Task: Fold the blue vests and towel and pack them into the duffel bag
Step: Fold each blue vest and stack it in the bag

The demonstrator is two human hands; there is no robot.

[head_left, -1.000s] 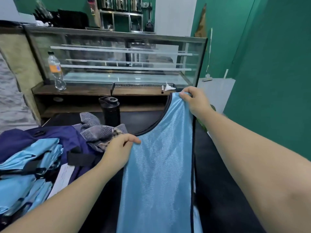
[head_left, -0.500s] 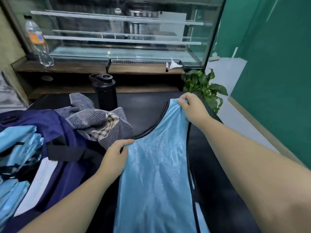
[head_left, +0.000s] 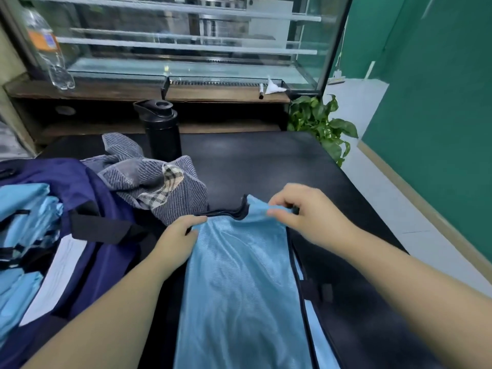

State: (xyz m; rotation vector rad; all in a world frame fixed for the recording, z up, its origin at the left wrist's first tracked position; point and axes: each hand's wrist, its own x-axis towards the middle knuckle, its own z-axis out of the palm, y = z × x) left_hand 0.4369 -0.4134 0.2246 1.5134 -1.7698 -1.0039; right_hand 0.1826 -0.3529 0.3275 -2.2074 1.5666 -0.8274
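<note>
- Blue vest (head_left: 239, 283): lies lengthwise on the black table (head_left: 266, 161), running from the hands toward the bottom edge of the view, where it is cut off. Its dark-trimmed far end is bunched between the two hands.
- Left hand (head_left: 178, 235): fingers and thumb curled onto the vest's left upper corner, gripping the fabric at the dark trim. The fingertips are tucked partly under the cloth and are not fully visible.
- Right hand (head_left: 306, 211): pinches the vest's right upper corner between thumb and curled fingers. The hand is motion-blurred, so the exact finger placement cannot be made out.
- A second light-blue layer shows along the vest's right edge beyond the dark piping; whether it is the same garment or another cannot be told.
- Towel (head_left: 157, 187): grey striped with a checked patch, crumpled, unfolded, on the table just left of the vest's far end and against the duffel bag.
- Duffel bag (head_left: 80, 187): navy, at the left, open, cut off by the left and bottom edges. Folded blue vests (head_left: 24, 222) lie in it; their number cannot be counted.
- Black bottle (head_left: 159, 129): upright behind the towel.
- Clear plastic bottle (head_left: 48, 49): on the wooden ledge before the glass display case (head_left: 186, 35); blurred, top cut off.
- Green plant (head_left: 322, 126): beyond the table's far right corner, lower part hidden by the table.
</note>
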